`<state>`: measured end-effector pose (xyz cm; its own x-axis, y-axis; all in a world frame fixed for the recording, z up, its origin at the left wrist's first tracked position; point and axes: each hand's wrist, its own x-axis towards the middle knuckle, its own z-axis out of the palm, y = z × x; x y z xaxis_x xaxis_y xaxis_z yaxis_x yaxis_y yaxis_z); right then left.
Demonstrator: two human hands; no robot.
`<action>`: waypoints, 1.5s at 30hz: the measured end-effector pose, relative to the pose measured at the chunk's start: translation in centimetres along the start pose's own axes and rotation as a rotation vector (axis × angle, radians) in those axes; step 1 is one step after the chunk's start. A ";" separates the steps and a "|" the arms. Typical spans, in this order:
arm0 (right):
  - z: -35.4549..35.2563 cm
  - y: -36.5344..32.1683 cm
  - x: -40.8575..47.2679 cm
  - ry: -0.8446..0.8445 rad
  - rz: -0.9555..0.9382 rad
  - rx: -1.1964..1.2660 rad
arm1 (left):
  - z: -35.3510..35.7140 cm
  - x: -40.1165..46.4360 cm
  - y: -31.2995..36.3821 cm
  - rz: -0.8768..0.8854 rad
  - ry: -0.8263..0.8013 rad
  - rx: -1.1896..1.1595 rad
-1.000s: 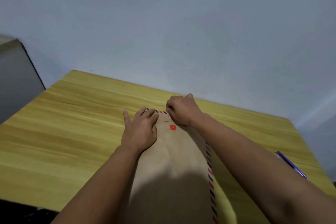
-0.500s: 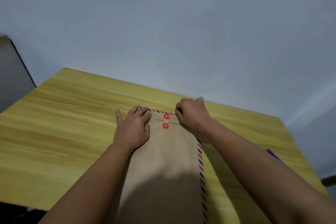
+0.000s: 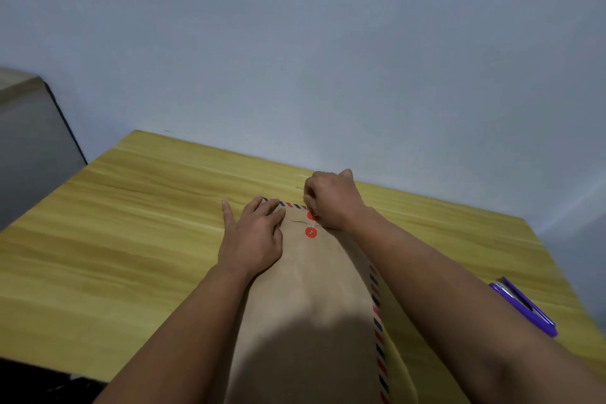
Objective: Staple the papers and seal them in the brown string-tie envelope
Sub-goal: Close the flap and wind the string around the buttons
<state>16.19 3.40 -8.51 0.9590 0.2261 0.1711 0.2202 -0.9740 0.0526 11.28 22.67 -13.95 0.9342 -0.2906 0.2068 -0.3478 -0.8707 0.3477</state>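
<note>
The brown string-tie envelope [image 3: 314, 298] lies lengthwise on the yellow wooden table [image 3: 114, 239], flap folded down at its far end, with red-and-blue striped edging. Two red closure discs show, the upper disc [image 3: 311, 215] on the flap and the lower disc [image 3: 311, 232] on the body, with a thin white string between them. My left hand [image 3: 254, 236] presses flat on the envelope left of the discs. My right hand [image 3: 331, 198] has its fingers curled at the upper disc, pinching the string. No papers are visible.
A purple stapler [image 3: 524, 307] lies on the table at the right, beside my right forearm. A grey cabinet [image 3: 29, 141] stands off the table's left side. A plain wall rises behind the table's far edge.
My right hand has moved around the upper disc, out to the right half a second ago and now back over the disc. My left hand stays pressed on the envelope.
</note>
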 end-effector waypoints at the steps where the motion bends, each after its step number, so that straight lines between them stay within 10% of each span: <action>1: 0.2 0.3 -0.1 -0.008 0.040 0.014 | 0.0 0.0 0.0 -0.002 -0.003 -0.003; 9: 0.4 3.5 -4.4 0.009 0.131 0.091 | -0.1 -0.1 0.2 -0.012 -0.004 -0.006; 21: 0.7 1.4 -10.4 0.126 -0.222 -0.003 | 0.2 0.0 0.1 -0.023 0.008 -0.006; 38: -0.9 -2.9 -8.5 -0.155 -0.128 0.007 | -0.1 -0.1 0.3 -0.024 -0.016 -0.002; 45: -0.5 -2.6 -4.8 -0.051 -0.390 -0.227 | -0.2 -0.1 0.3 -0.018 -0.015 0.002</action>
<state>10.98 4.84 -9.00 0.8211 0.5688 0.0477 0.5270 -0.7876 0.3194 11.05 22.54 -13.69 0.9414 -0.2807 0.1872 -0.3309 -0.8764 0.3499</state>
